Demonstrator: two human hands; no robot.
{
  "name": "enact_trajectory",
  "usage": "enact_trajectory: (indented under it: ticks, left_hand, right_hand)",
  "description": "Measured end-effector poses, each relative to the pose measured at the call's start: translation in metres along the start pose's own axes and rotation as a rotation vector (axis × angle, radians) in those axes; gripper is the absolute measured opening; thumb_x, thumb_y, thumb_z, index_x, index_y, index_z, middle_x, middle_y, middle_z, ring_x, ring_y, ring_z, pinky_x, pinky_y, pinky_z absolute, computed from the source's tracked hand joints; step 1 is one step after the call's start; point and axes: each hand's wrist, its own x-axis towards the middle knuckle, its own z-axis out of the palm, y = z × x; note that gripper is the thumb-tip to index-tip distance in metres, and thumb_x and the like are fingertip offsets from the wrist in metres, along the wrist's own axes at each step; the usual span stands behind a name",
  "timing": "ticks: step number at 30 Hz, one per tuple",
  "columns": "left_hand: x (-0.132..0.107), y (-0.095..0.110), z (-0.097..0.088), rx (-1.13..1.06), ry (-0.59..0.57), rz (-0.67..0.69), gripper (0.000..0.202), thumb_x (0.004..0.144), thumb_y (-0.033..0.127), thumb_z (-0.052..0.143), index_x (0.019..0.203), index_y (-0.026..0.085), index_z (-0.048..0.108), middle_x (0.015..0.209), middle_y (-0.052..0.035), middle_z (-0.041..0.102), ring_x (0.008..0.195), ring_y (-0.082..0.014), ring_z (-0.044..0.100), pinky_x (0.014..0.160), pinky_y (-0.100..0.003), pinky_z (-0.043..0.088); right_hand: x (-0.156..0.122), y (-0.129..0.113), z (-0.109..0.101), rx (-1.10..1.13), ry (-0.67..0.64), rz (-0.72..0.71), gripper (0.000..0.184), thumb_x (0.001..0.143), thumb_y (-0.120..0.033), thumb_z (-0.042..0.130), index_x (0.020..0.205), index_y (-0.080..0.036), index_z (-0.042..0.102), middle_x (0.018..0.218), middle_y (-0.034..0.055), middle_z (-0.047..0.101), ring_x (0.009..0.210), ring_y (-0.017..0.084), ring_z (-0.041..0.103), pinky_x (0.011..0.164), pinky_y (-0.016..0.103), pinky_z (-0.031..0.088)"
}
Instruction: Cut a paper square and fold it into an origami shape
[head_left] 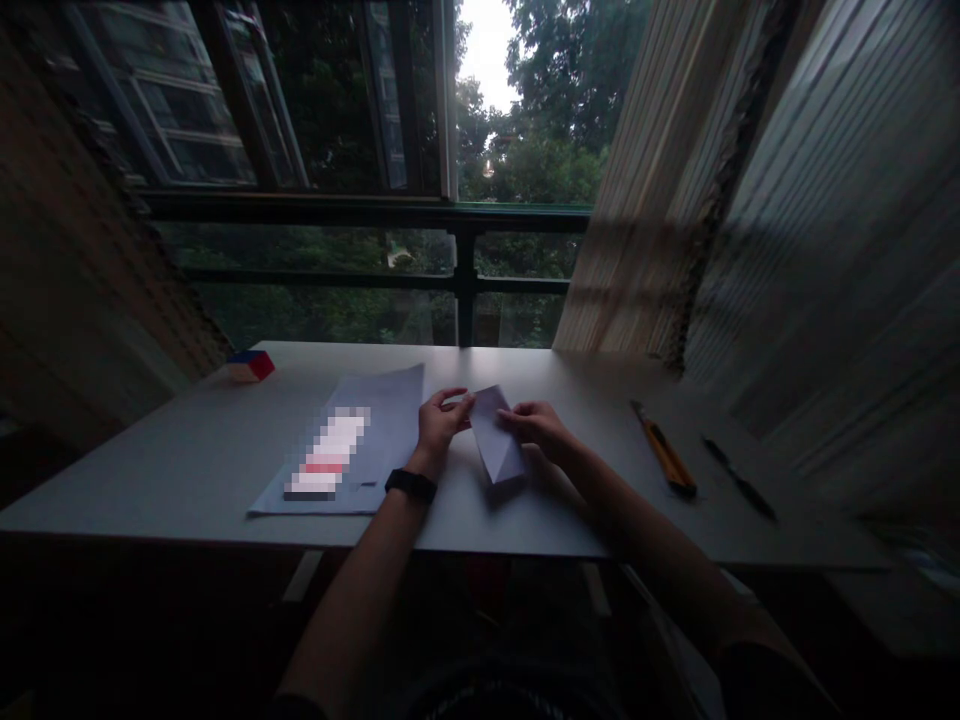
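Observation:
A folded piece of white paper [496,445] is held just above the grey table [187,450], one end tilted up. My left hand [439,420], with a black band at the wrist, pinches the paper's upper left corner. My right hand [541,428] grips its right edge, thumb on top and fingers curled. Both hands are near the table's middle, in dim light.
A flat sheet of paper [375,420] with a blurred patch lies left of my hands. A red, white and blue cube [251,365] sits at the far left. An orange utility knife [666,458] and a black pen [739,480] lie to the right. Curtains hang right; a window is behind.

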Motion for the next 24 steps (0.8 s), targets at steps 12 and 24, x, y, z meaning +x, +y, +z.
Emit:
enact_trajectory:
  ticks: [12, 24]
  left_hand:
    - [-0.0078, 0.0041, 0.0049, 0.082, -0.131, 0.036, 0.041, 0.045, 0.036, 0.079, 0.073, 0.010, 0.065, 0.063, -0.0061, 0.065, 0.056, -0.0153, 0.060, 0.053, -0.028, 0.050]
    - [-0.0070, 0.0029, 0.0056, 0.107, -0.127, 0.084, 0.039, 0.045, 0.033, 0.080, 0.073, 0.011, 0.066, 0.062, -0.0060, 0.066, 0.056, -0.0163, 0.060, 0.052, -0.028, 0.050]
  right_hand:
    - [-0.0052, -0.0051, 0.0053, -0.016, -0.006, -0.140, 0.061, 0.052, -0.036, 0.077, 0.105, -0.018, 0.052, 0.069, 0.0007, 0.062, 0.059, 0.013, 0.058, 0.050, 0.022, 0.044]
    - [-0.0052, -0.0049, 0.0024, -0.023, -0.076, -0.199, 0.061, 0.048, -0.030, 0.077, 0.104, -0.015, 0.055, 0.067, 0.0009, 0.063, 0.059, 0.015, 0.058, 0.054, 0.025, 0.045]
